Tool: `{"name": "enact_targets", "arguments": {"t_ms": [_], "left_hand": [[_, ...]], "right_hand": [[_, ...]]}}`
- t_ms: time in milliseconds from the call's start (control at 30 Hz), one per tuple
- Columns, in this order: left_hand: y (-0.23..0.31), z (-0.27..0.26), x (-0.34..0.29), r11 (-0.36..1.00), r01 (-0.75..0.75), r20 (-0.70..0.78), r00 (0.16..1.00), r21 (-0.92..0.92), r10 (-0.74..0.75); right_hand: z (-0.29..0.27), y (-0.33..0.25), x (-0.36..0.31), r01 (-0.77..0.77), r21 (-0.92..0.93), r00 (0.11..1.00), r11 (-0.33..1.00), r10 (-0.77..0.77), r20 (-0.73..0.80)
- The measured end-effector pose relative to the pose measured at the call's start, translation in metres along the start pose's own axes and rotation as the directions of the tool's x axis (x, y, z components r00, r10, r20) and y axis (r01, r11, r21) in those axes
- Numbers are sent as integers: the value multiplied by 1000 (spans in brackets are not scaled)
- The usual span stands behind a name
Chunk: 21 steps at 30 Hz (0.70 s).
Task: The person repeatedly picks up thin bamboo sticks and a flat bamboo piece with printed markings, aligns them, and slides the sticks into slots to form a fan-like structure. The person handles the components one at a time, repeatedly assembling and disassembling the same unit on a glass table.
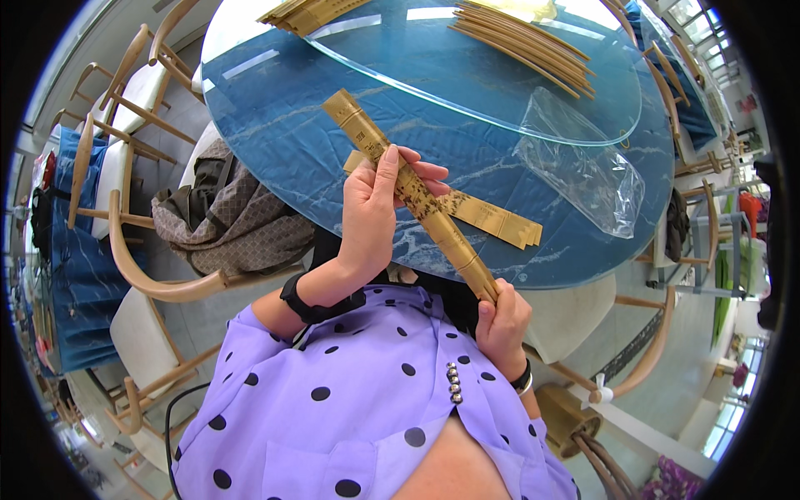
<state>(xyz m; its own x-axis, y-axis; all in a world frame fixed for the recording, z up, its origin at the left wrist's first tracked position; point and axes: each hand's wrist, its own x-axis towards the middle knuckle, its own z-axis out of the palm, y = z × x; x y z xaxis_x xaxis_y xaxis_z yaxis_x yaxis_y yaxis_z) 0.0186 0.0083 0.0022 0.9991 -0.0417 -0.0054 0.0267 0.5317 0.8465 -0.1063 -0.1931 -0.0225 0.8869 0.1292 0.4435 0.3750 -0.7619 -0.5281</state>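
Note:
A long gold paper chopstick sleeve (450, 233) with a dark printed pattern slants across the table's near edge, its upper end pointing away to the left. My left hand (371, 208) is closed around its middle, thumb along the top face. At the lower, near end, my right hand (503, 323) pinches the sleeve between thumb and fingers. Whether anything is inside the sleeve I cannot tell. Beneath it, several flat gold sleeves (496, 222) lie overlapping on the blue marbled table (283, 137), partly hidden by my left hand and the held sleeve.
On the glass turntable (417, 62), a bundle of brown chopsticks (525, 48) lies at the back right, and more gold sleeves (312, 12) at the back left. A clear plastic bag (583, 171) rests at the table's right. A chair (137, 258) with a patterned bag (229, 221) stands left.

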Motion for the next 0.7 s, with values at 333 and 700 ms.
{"name": "enact_targets", "arguments": {"t_ms": [333, 700], "left_hand": [[0, 2, -2, 999, -32, -22, 999, 22, 33], [-12, 9, -4, 998, -11, -8, 1000, -59, 11]], "right_hand": [[-4, 7, -7, 46, 38, 998, 998, -47, 39], [7, -5, 8, 38, 44, 994, 998, -42, 105]]}}
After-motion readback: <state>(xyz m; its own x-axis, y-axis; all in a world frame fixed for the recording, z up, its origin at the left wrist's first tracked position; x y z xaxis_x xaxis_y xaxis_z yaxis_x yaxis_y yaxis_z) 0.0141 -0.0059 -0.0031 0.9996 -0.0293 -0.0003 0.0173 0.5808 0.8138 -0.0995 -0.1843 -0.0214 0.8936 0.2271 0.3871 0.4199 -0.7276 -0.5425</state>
